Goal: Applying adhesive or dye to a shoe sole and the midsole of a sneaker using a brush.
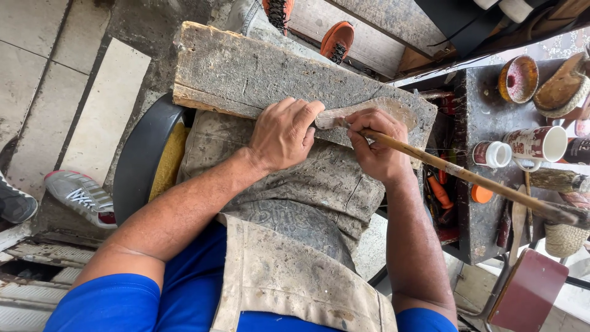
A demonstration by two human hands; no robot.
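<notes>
A grey sneaker (83,195) sat on the floor far to the left, beside the black stool (138,161) the person sat on. Across the lap, over a stained apron (295,203), lay a rough plank (246,71), its long axis running from the upper left down to the right. Near the plank's right end, along its near edge, lay a flat grey sole piece (384,109), long axis left to right, its narrow end pointing left under the fingers. The left hand (284,134) was curled over that narrow end, fingers bent and pressing it onto the wood. The right hand (376,146) was closed around a long stick (467,177), pinching it near its tip, which met the piece; the handle slanted away down to the right. Further right stood a dark bench (485,117) with a mug (541,144), a small jar (491,154) and a bowl (518,79). Two orange shoes (337,40) showed beyond the plank's far edge.
</notes>
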